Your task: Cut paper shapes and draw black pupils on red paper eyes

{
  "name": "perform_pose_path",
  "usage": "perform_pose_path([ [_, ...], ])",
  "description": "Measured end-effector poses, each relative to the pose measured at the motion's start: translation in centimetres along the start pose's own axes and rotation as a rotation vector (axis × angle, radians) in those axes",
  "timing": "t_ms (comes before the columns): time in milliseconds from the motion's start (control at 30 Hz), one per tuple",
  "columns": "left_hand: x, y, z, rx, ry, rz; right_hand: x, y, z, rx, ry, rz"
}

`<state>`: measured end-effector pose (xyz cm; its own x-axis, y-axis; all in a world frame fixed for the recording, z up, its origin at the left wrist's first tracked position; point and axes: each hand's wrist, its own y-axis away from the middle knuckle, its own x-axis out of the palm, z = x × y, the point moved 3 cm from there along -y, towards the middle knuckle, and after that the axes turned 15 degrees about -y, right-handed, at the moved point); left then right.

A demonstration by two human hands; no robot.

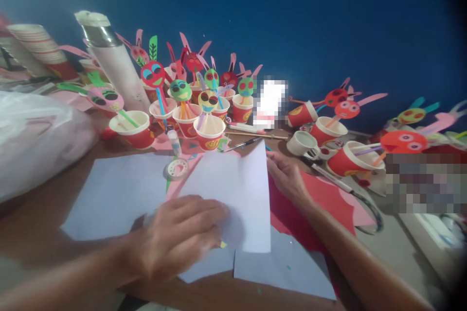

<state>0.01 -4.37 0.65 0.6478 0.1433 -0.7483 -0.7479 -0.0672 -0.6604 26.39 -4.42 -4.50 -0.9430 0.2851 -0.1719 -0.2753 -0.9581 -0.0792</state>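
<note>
Nearest the lens, a left forearm runs in from the lower left, and what a crowded desk it crosses! Over at far left, a bulging plastic bag; beside it, a pale sheet lies flat. Then the left hand, palm down with fingers laid out, grip loose, pinching nothing, apparently resting on the white paper mid-desk. Steady, flat pressure should serve best there; a shove could drag along the loose sheet beneath. Just behind sits a tape roll, and beyond it, puppet cups. Now the paper's right edge, curling up! The right hand is at it, over red paper, fingertips partly hidden, so I can't tell how tight that grip is. A light, even hold should spare it a crease.
</note>
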Motion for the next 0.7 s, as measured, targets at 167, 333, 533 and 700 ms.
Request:
perform_pose_path([
  [167, 2.1, -0.1, -0.5, 0.08, -0.023, 0.134, -0.2, -0.6, 0.1, 0.009, 0.081, -0.039],
  [333, 2.5, 0.3, 0.4, -0.004, 0.119, 0.134, -0.3, -0.8, 0.1, 0.016, 0.101, -0.023],
  [533, 2.4, 1.3, 4.1, -0.453, 0.348, 0.063, -0.4, -0.4, 1.1, 0.12, 0.08, 0.117],
  [700, 3.1, 1.1, 3.4, -0.419, 0.273, 0.195, 2.3, 2.3, 3.3, 0.126, 0.083, 0.328],
])
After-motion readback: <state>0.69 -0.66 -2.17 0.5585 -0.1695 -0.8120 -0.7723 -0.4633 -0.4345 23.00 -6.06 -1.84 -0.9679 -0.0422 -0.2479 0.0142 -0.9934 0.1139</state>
